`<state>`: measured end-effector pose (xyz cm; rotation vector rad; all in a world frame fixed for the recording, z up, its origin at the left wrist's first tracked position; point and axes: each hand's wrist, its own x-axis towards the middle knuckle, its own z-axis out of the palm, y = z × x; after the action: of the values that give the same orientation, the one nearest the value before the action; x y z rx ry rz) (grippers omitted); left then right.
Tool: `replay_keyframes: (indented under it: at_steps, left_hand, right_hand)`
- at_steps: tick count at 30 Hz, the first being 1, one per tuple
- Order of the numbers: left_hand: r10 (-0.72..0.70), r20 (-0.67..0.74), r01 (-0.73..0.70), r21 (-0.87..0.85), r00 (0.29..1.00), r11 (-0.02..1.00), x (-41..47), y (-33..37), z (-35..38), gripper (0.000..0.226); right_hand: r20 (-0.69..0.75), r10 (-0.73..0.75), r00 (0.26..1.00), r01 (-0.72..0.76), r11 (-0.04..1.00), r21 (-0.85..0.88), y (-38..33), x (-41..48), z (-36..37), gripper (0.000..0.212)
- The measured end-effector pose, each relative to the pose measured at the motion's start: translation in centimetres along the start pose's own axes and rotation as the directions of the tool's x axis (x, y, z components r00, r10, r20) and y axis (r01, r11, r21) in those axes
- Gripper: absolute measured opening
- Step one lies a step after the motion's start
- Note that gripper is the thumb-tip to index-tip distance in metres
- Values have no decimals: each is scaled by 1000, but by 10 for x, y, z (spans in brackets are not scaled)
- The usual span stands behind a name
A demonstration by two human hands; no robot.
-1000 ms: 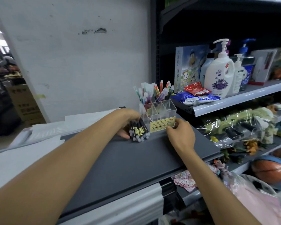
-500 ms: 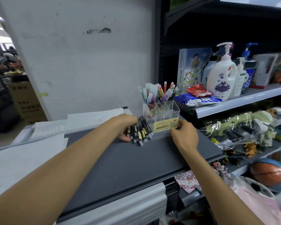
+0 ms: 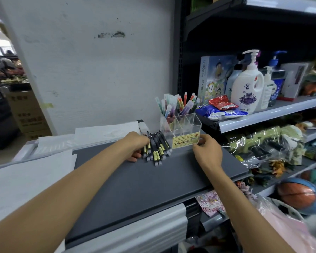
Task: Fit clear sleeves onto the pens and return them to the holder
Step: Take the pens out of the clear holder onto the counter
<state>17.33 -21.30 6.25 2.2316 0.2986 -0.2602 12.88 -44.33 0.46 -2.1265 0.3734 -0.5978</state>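
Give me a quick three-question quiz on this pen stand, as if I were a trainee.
1. True or false: the black pens stand upright in the clear holder.
2. What does the right hand pinch? A) a pump bottle B) the holder's lower front corner C) a ball
3. Fill in: the label on the holder's front is ___.

Key: 1 false: they lie fanned on the grey board beside the holder, with the left hand holding them. 2 B. 3 yellow.
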Motion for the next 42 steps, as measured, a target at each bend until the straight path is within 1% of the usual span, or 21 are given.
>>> replay_keyframes:
  at_steps: [2,4,6,11,14,17,20,22,24,25,28,29,31,33,34,36,39,42]
  left_hand:
    - [25,-12,-26,-25,1000,999,-1,-5,2,16]
    - [48,-26,-49,-52,999,997,-3,-10,4,13]
    - [74,-48,-78,-75,996,994,-5,-15,5,13]
    - [137,-104,-150,-130,985,980,-12,-23,5,13]
    - [173,-132,-195,-180,976,964,-20,-25,7,12]
    - [212,-133,-235,-192,968,953,-25,-29,9,12]
    - [241,-122,-260,-175,963,950,-27,-33,9,8]
    - [274,-114,-290,-151,955,945,-27,-36,7,9]
    - [322,-110,-333,-100,940,938,-28,-41,5,6]
    - [348,-104,-355,-57,932,933,-29,-44,4,10]
    - [441,-82,-434,86,894,897,-41,-52,2,39]
    - [477,-72,-466,132,876,875,-47,-55,1,48]
    - [550,-36,-525,252,834,813,-55,-59,1,70]
    - [572,6,-527,396,820,751,-60,-63,1,92]
    - [578,10,-521,445,816,728,-60,-64,2,98]
    - [603,-15,-529,462,798,712,-58,-65,5,96]
    - [631,-109,-548,397,768,736,-54,-65,13,79]
    - [624,-192,-530,377,758,760,-50,-65,20,66]
  right_hand:
    - [32,4,999,-5,1000,20,0,-3,-3,46]
    - [63,8,998,-13,997,71,0,-9,-7,55]
    - [83,-2,997,-8,993,117,2,-18,-9,60]
    - [123,-30,992,11,988,153,1,-32,-12,57]
    - [136,-23,990,-1,985,172,-8,-30,-11,53]
    - [124,13,992,-28,992,125,-14,-30,-7,61]
    - [82,-30,996,31,999,-10,-13,-36,-1,70]
    - [85,-56,995,61,997,-57,-13,-39,2,70]
    - [91,-56,994,62,996,-68,-13,-39,3,69]
    - [95,-53,994,61,995,-74,-12,-39,3,69]
    - [79,-70,994,77,993,-86,-8,-39,4,66]
    - [70,-85,994,91,992,-90,-7,-40,5,60]
    - [57,-129,990,134,986,-100,-6,-41,4,40]
    - [60,-177,982,182,979,-92,-6,-42,5,21]
    - [82,-200,976,207,975,-81,-6,-43,6,17]
    - [166,-254,953,267,961,-65,-9,-45,8,16]
    - [292,-352,889,403,906,-133,-13,-48,11,21]
    - [327,-429,842,510,830,-225,-14,-49,15,28]
